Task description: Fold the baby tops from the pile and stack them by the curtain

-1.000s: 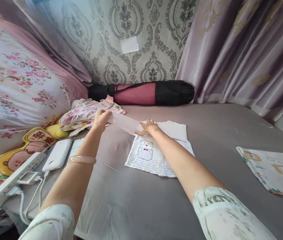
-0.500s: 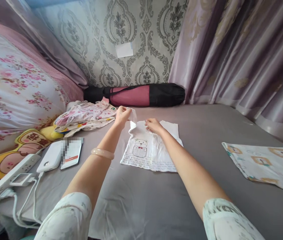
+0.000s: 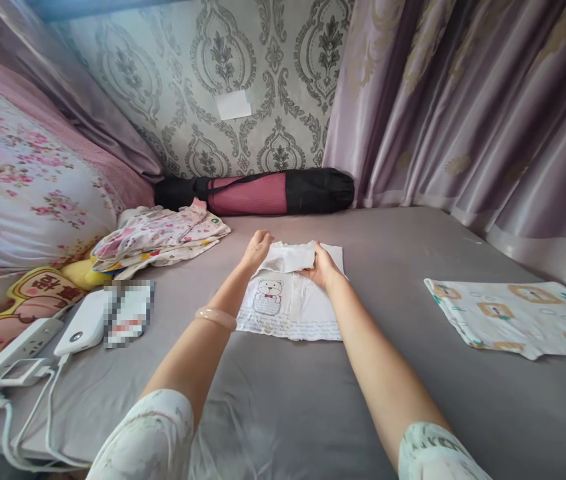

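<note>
Home bedroom, grey sheet (image 3: 283,413), floral bedding (image 3: 17,173), patterned wallpaper (image 3: 173,87), curtains (image 3: 413,120)

White garment (image 3: 293,310) in right hand (image 3: 325,268)

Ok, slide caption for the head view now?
Left hand and right hand at a folded flap of the white bear-print shirt on the grey sheet.

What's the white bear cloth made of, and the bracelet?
The white bear cloth looks like thin, matte fabric, maybe cotton: it folds and wrinkles. The bracelet looks smooth and slightly glossy, a stiff pale ring, perhaps stone or plastic.
</note>
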Tool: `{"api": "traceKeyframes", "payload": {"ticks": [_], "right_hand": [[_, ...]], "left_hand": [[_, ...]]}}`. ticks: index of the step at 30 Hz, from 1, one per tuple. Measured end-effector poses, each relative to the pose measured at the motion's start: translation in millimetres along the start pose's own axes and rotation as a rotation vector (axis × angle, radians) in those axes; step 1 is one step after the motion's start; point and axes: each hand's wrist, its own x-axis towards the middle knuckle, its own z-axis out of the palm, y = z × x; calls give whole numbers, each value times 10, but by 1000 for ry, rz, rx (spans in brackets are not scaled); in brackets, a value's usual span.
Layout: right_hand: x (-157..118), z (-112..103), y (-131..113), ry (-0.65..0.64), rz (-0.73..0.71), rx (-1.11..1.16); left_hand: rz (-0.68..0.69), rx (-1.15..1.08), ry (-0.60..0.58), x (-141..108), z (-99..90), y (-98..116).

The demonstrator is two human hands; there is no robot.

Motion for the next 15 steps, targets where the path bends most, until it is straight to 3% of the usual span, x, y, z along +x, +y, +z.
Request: {"api": "traceKeyframes", "payload": {"ticks": [3, 9, 11, 15], "right_hand": [[-17, 5, 10, 18, -10, -13], [38, -35, 63, 75, -207, -273], [61, -75, 58, 148, -312, -481], [60, -124, 32, 334, -454, -1123]], "left_hand": [[-27, 236, 34, 25, -70, -232], [-22, 633, -101, -47, -71, -481], [-14, 702, -139, -75, -44, -508], [43, 762, -181, -99, -12, -569]]}}
